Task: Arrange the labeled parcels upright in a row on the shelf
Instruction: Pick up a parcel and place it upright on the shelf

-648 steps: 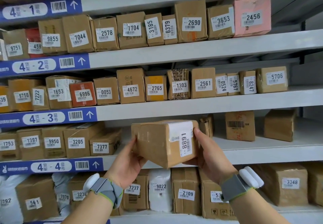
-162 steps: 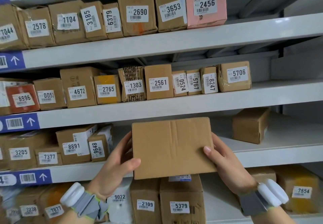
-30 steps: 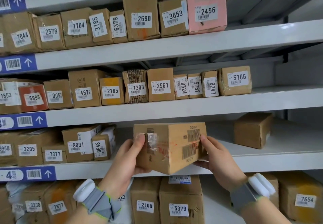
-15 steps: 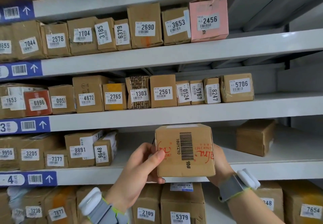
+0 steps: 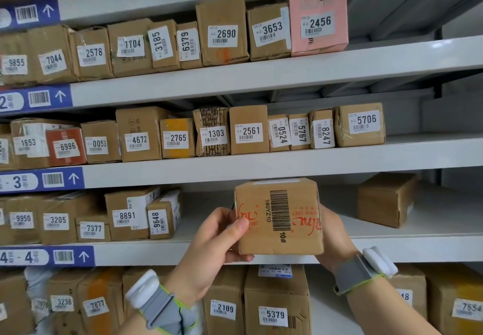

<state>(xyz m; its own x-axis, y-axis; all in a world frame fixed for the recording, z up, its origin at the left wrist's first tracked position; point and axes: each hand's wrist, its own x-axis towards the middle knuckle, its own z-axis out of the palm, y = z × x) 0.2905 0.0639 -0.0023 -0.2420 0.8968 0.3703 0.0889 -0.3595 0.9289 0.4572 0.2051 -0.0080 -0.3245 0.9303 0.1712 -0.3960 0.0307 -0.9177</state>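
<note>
I hold a brown cardboard parcel (image 5: pixel 279 217) in front of the shelf marked 4-4 (image 5: pixel 407 245). The face turned to me carries a black barcode and red print; no white number label shows on it. My left hand (image 5: pixel 211 245) grips its left side with the thumb on the front. My right hand (image 5: pixel 332 235) holds the right side, mostly hidden behind the box. On that shelf's left stands a row of labelled parcels ending with parcel 9648 (image 5: pixel 163 217). A plain brown parcel (image 5: pixel 384 198) sits at the right, no label in sight.
Shelves above hold rows of upright labelled boxes, such as box 2561 (image 5: pixel 248 129) and pink box 2456 (image 5: pixel 318 19). Below, boxes 2109 (image 5: pixel 224 308) and 5379 (image 5: pixel 274 313) stand. Bare shelf board lies between parcel 9648 and the plain parcel.
Over the last second I turned the parcel from its long taped side to its barcoded end face and shifted it right. Since half a second ago it has stayed almost still.
</note>
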